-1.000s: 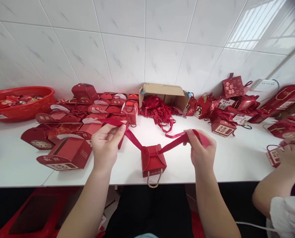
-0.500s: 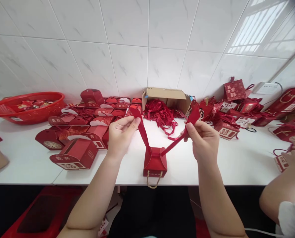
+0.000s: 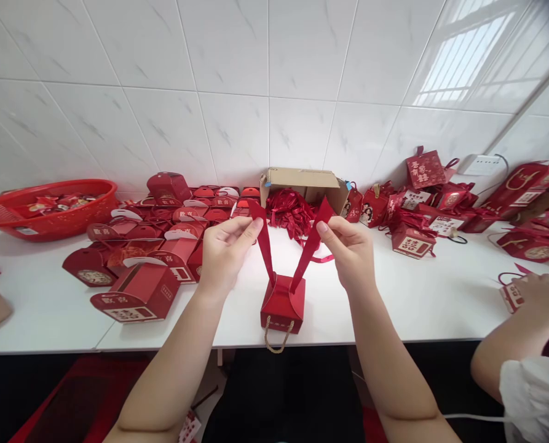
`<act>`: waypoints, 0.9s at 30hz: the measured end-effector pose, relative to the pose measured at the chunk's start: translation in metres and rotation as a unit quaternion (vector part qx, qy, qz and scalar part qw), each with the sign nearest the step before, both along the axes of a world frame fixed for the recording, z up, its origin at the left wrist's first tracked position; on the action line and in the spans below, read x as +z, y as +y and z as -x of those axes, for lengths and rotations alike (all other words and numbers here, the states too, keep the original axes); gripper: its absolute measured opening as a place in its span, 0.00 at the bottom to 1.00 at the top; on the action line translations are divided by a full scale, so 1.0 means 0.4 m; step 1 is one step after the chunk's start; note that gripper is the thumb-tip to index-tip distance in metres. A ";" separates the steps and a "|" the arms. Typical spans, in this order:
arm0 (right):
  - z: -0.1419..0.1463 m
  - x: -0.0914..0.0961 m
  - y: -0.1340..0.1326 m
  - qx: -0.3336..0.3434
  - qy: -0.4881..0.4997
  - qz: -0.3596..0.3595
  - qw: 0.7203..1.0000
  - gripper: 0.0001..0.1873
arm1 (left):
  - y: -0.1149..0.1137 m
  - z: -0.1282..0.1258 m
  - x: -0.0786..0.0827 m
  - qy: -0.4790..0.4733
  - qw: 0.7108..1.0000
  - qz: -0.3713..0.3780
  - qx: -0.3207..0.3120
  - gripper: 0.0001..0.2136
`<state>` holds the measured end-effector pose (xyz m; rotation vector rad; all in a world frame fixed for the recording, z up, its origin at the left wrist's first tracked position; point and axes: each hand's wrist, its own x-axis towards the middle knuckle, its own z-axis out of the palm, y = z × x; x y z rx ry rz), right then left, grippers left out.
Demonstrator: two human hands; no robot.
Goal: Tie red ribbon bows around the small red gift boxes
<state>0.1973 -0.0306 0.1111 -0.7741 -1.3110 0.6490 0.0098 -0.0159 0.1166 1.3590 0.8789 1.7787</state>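
Head view recorded my left hand (image 3: 225, 252) and right hand (image 3: 348, 253), each grip pinched shut, thumb against forefinger, on one end of the red ribbon (image 3: 267, 249). Both strands ran down in a V to the top of the small red box (image 3: 282, 303). It stood upright at the near edge of the worktop (image 3: 394, 301), its rope handle (image 3: 276, 337) hanging over that edge. Assessment: strands appeared taut and roughly equal. Doing this well called for an even pull on both ends, ribbon kept flat rather than twisted, and no lifting of the box. A co-worker's hand (image 3: 535, 294) was well apart, at right.
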 end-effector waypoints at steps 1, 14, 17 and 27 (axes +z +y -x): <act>0.000 -0.002 0.001 0.004 0.000 0.001 1.000 0.10 | -0.003 -0.001 0.001 0.004 1.000 -0.002 -0.001 0.07; 0.007 0.016 -0.007 0.020 0.007 0.003 1.000 0.12 | -0.018 -0.015 0.008 0.038 0.999 -0.011 -0.038 0.05; 0.006 0.016 -0.006 0.024 0.013 -0.005 1.000 0.11 | -0.020 -0.017 0.005 0.034 0.998 -0.005 -0.045 0.06; 0.002 0.028 -0.010 0.021 0.025 -0.026 0.999 0.11 | -0.021 -0.011 0.011 0.068 0.997 -0.033 0.009 0.10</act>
